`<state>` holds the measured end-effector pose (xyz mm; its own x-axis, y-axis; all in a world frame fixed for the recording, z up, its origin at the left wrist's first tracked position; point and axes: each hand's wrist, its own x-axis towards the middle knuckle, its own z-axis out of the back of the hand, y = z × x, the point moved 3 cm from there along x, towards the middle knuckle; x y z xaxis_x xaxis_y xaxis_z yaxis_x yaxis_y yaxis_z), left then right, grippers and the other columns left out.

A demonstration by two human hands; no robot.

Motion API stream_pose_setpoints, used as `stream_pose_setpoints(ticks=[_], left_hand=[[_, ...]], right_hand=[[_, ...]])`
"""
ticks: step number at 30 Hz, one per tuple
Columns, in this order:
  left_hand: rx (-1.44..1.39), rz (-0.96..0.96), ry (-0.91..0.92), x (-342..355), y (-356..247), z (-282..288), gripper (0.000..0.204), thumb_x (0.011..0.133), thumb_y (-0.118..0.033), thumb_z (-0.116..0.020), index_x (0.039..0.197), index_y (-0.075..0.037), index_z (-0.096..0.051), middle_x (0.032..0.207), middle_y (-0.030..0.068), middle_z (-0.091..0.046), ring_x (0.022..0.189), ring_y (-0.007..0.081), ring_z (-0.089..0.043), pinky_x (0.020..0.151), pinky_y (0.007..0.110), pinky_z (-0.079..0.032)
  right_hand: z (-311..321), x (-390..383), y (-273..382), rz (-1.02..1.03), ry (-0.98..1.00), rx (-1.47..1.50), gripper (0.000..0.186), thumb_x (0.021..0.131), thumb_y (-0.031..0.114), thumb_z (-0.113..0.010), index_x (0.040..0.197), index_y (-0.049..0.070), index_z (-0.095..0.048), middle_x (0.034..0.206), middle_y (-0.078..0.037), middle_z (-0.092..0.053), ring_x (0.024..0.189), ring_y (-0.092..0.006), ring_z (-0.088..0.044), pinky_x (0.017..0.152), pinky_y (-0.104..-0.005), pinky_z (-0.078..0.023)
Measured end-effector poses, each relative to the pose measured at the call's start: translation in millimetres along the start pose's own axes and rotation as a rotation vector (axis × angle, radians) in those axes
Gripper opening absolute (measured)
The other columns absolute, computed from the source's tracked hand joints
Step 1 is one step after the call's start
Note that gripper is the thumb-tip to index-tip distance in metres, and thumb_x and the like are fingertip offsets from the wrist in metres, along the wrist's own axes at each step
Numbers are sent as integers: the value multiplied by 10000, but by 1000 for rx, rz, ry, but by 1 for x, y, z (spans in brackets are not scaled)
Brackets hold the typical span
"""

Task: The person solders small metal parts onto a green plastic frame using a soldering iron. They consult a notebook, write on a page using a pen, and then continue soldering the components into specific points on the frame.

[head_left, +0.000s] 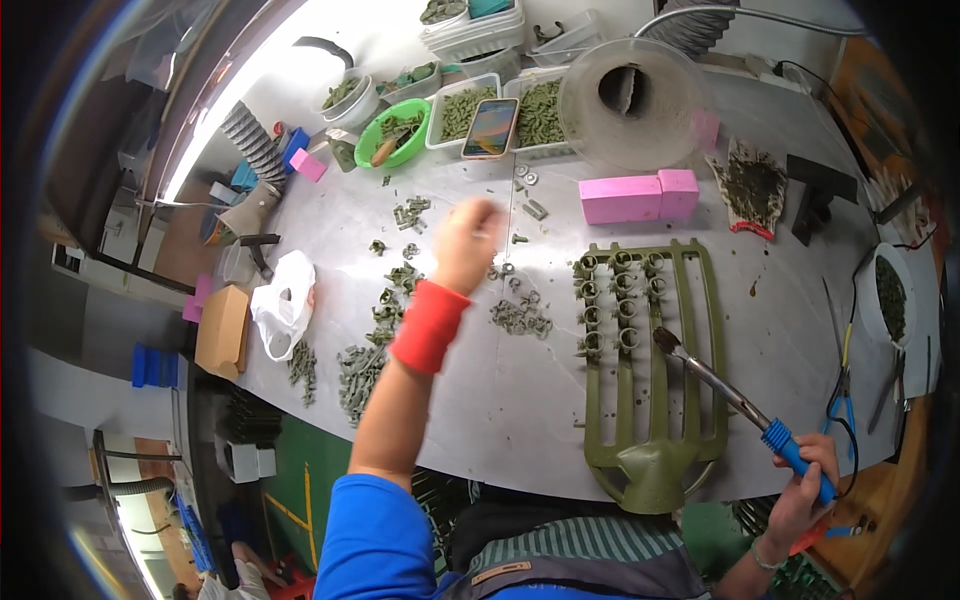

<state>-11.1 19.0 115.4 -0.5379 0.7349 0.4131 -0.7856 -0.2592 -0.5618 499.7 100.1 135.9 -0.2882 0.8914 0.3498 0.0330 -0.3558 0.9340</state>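
My left hand (468,240), red-banded at the wrist, is raised over the metal table, slightly blurred, its fingers curled closed; what they hold is hidden. Small green and grey plastic pieces (520,318) lie around it. My right hand (805,475) grips the blue handle of a soldering iron (730,390). The iron's dark flat tip is over a green plastic frame (655,455) with rows of clipped-on ring pieces (628,338), at the table's right. Loose piles of parts (365,385) lie left of my left arm.
Part-filled tubs (540,115), a green bowl, a phone and a round funnel hood line the back. Pink blocks (620,200), a soiled glove, black stand, pliers and white bucket are right; a white bag (285,300) and cardboard box left. Someone sits at the lower left (245,580).
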Motion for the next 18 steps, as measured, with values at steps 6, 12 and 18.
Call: stream_pose_setpoints(ticks=[6,12,18], left_hand=[[796,176,-115,-6,165,88,113,841,-72,-663,950,-45,-674,971,177,-663,938,373,-647,807,443,-544],[852,298,158,-27,213,110,131,851,-150,-700,947,-62,-681,960,172,-654,886,390,-656,804,451,-552],[-138,619,-146,-50,197,129,251,901,-228,-740,951,12,-685,943,119,-705,883,212,-703,789,310,-574]], right_hand=[[4,-5,5,-36,-21,-18,220,938,174,-501,940,-35,-570,974,-182,-563,703,-219,-579,572,-332,-551],[1,-9,16,-42,-18,-46,222,951,170,-496,961,-38,-573,984,-176,-560,712,-212,-578,608,-328,-555],[1,-9,19,-21,-39,-40,205,956,142,-486,961,-42,-577,981,-174,-563,712,-209,-580,616,-329,-557]])
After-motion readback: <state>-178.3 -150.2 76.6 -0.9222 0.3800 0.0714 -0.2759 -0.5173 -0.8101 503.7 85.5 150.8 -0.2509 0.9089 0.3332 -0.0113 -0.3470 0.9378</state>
